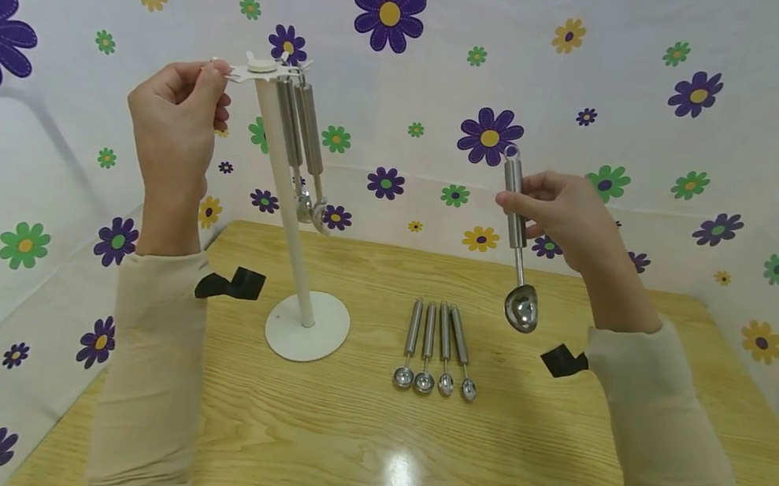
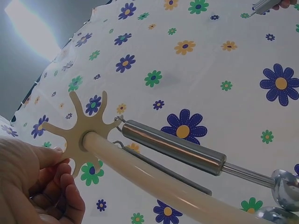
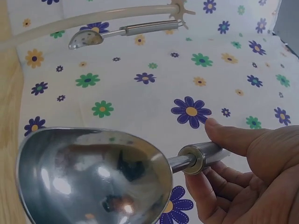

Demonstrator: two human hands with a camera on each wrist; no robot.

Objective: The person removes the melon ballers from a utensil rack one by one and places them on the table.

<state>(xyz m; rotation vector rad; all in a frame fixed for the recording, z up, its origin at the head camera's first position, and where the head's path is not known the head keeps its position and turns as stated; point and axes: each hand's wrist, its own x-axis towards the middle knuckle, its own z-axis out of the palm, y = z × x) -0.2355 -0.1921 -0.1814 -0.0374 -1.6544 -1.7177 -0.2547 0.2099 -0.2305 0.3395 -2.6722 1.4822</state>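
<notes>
While the left hand (image 1: pixel 179 106) pinches the rim of the white rack's (image 1: pixel 288 201) star-shaped top, the right hand (image 1: pixel 570 218) grips a steel scoop (image 1: pixel 518 237) by its handle — thumb against fingers — with the hanging ring (image 1: pixel 511 152) above that hand and the bowl (image 1: pixel 521 308) below. The scoop is well apart from the rack. To hang it well, the right hand would best cross leftward at rack-top height, tilt the ring over a free prong (image 2: pixel 77 105) and lower gently, while the left hand's hold should check any tipping. The 2 utensils (image 1: pixel 311 132) hanging just right of the left hand could swing if knocked, so a prong clear of them seems wiser.

Below and between the hands, 4 smaller utensils (image 1: pixel 429 334) lie side by side on the wood-grain counter (image 1: pixel 304 440). Flower-printed cloth (image 1: pixel 435 81) stands behind and beside both hands; a bright light (image 2: pixel 32 25) shows past its edge.
</notes>
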